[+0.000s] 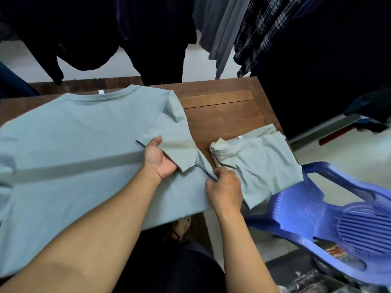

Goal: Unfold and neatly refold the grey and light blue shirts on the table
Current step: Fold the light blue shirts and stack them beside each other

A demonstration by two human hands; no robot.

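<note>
Light blue shirt (74, 144) spread flat on table, sleeve folded inward, second shirt (258, 163) folded beside it

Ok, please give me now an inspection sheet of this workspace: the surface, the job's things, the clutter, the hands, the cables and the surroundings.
Surface: brown wooden table, bare wood showing at its far right part.
Job's things: light blue-grey T-shirt spread flat, the sleeve on the right folded inward; second shirt of similar colour lies folded to its right.
Clutter: blue plastic chair beside the table's right side.
Hands: left hand grips the hem of the folded-in sleeve; right hand pinches the spread T-shirt's side edge.
Cables: nothing seen.
Surroundings: dark garments and a plaid shirt hang behind the table; pale floor.
</note>
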